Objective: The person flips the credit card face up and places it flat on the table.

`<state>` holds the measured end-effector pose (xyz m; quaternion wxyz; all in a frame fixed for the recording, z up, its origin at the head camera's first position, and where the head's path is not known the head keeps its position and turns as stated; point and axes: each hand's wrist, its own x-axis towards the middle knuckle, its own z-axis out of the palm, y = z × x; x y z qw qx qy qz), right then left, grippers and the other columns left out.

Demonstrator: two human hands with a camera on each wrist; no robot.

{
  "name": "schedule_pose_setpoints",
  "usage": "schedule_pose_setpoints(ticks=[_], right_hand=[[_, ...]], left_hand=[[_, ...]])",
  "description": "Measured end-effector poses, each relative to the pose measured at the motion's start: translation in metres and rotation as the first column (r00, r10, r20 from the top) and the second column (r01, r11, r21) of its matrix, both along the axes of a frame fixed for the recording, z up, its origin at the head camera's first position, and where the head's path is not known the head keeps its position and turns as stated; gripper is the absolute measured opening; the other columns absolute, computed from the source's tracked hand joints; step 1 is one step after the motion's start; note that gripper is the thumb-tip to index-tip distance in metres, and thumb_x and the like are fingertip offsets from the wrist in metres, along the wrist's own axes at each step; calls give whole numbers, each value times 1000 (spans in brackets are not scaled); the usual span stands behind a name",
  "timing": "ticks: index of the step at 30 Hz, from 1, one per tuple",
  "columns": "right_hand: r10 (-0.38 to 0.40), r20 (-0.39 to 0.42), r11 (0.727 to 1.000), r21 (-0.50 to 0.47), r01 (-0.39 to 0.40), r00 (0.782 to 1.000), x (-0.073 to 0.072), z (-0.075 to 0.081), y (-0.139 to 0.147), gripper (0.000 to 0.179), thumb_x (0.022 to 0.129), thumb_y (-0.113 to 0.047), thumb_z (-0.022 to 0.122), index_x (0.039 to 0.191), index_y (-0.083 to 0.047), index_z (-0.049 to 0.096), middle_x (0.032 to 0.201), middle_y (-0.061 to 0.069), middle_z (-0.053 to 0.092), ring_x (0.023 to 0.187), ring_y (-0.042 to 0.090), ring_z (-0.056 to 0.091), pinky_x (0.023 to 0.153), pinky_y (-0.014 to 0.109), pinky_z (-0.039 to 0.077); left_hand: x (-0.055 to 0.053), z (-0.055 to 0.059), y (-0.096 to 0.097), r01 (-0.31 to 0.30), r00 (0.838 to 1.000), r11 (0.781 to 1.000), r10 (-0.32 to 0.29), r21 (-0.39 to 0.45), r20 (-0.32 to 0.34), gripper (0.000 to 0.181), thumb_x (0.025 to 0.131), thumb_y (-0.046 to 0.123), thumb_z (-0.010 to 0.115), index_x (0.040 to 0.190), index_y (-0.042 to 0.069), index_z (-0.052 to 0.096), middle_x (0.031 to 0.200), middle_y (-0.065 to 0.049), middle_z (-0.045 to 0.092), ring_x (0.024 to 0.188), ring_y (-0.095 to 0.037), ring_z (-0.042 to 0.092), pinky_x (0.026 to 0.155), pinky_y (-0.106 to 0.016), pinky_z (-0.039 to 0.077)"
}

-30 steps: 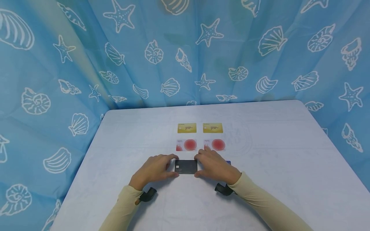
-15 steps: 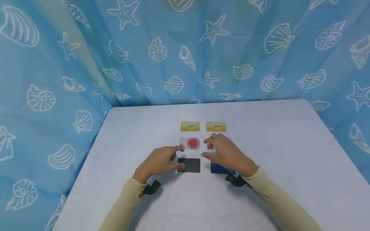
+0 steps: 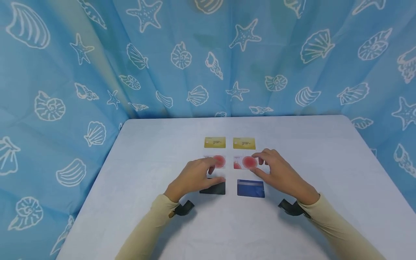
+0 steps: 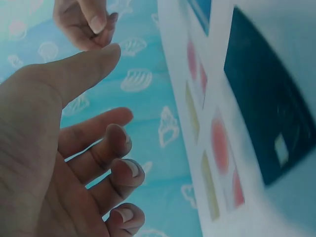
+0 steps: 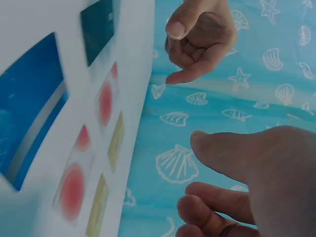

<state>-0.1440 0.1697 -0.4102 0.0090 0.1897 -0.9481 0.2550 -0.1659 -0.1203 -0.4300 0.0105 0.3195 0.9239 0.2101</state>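
Observation:
Several bank-style cards lie flat in two columns on the table. A black card [image 3: 216,189] and a blue card [image 3: 251,188] with a grey stripe form the near row. My left hand [image 3: 193,177] hovers over the black card and partly hides it and the left white card with a red circle [image 3: 220,161]. My right hand [image 3: 281,173] is above the right end of the other white-and-red card [image 3: 240,162]. In both wrist views the fingers are loosely bent, hold nothing and stay apart from the cards.
Two yellow cards, a left one [image 3: 215,142] and a right one [image 3: 244,143], make up the far row. The white-covered table [image 3: 156,144] ends at a blue seashell curtain [image 3: 201,72]. A dark wrist camera [image 3: 184,208] sits under the left wrist.
Both hands have let go of the black card, which lies on the table. The right hand has moved right, uncovering the blue card; the left has shifted slightly right and forward.

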Motion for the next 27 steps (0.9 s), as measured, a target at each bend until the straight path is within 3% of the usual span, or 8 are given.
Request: schedule_pose_setpoints(ticks=[4,13,21,27], right_hand=[[-16,5,1000,20,16,1000,5,-5,10,48,93,-28,77,135,-8,63,103,8,61,101,25,55,78,34,56],[-7,30,999,32,6,1000,12,-23,22,49,90,-26,80,133,-6,64,100,4,61,99,21,54,78,33,55],[38,83,998,53,-42,996,17,-42,28,52,85,-27,86,128,-5,67,100,1,62,99,19,53,81,35,54],[86,76,992,81,-92,993,19,-50,31,54,81,-28,89,125,-4,68,98,-2,60,96,18,51,82,36,51]], left_hand=[[3,-6,14,32,999,999,-32,-24,11,54,90,49,77,130,13,69,84,1,63,71,-7,51,57,-19,37],[9,-21,40,36,996,996,-28,-87,88,56,86,52,79,130,18,69,81,8,61,71,-5,53,60,-17,43],[11,-31,51,49,997,984,-38,-168,72,57,85,54,79,130,19,69,98,7,71,81,-7,56,67,-19,44],[12,-34,53,38,997,980,-24,-196,70,57,85,54,80,130,20,69,113,6,75,93,-8,65,78,-23,53]])
